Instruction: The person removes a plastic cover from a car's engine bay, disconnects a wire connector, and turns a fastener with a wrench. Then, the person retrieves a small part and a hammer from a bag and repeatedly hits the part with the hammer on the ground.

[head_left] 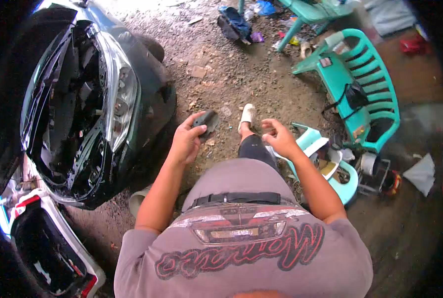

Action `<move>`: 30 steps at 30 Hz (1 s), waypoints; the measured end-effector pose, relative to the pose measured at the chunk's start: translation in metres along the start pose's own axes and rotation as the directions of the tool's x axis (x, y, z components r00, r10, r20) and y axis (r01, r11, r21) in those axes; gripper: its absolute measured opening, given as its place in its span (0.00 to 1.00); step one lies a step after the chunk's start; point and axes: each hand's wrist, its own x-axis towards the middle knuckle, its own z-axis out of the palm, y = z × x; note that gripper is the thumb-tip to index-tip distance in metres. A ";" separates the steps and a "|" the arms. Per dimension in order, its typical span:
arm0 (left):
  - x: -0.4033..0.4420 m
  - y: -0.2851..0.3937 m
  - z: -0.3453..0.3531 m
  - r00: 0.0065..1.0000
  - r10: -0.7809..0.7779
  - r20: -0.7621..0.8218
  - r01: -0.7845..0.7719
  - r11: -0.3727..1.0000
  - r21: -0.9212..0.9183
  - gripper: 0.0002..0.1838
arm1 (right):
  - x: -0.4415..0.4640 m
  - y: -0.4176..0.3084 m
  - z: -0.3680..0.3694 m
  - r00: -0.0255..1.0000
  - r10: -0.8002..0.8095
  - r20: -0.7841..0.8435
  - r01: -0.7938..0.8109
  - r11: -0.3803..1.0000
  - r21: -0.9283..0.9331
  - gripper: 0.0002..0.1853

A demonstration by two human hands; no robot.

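Observation:
My left hand [188, 138] is closed on a small dark grey piece [209, 122], held between thumb and fingers over the gravel ground, to the right of the car's front end. What the piece is I cannot make out. On the other side, my right hand [279, 139] is raised with its fingers loosely curled and apart, holding nothing visible. It hovers beside my leg, near a broken pale green chair part [308, 141]. A car front with bumper and grille off [72, 109] and its headlight [124, 92] stands at the left.
A green plastic armchair [340, 82] lies at the right with a black bag [355, 94] on it. Debris and a white can [369, 163] lie below. At the lower left is a white-and-red car panel [65, 226]. My shoe [248, 114] is on gravel.

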 end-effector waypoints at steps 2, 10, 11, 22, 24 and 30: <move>0.051 0.010 0.011 0.998 0.031 0.048 -0.026 0.995 -0.095 0.26 | 0.046 -0.007 -0.029 0.998 -0.059 -0.013 0.060 0.998 0.021 0.26; 0.222 0.082 0.075 0.999 0.028 -0.037 -0.037 0.964 -0.263 0.22 | 0.275 -0.048 -0.144 0.974 -0.167 0.153 0.187 0.974 -0.129 0.24; 0.239 0.085 0.073 0.996 0.019 -0.085 -0.041 0.961 -0.272 0.22 | 0.302 -0.061 -0.159 0.963 -0.174 0.208 0.217 0.953 -0.210 0.23; 0.445 0.143 0.044 0.931 -0.135 -0.338 0.057 0.971 -0.231 0.11 | 0.551 -0.066 -0.188 0.897 0.104 0.430 0.215 0.747 -0.629 0.26; 0.487 0.148 0.025 0.934 -0.102 -0.343 0.088 0.995 -0.056 0.09 | 0.596 -0.047 -0.177 0.870 0.135 0.475 0.212 0.766 -0.607 0.28; 0.556 0.114 -0.007 0.819 -0.081 -0.568 0.348 0.857 0.379 0.13 | 0.810 0.041 -0.112 0.831 0.171 0.530 0.234 0.755 -0.612 0.35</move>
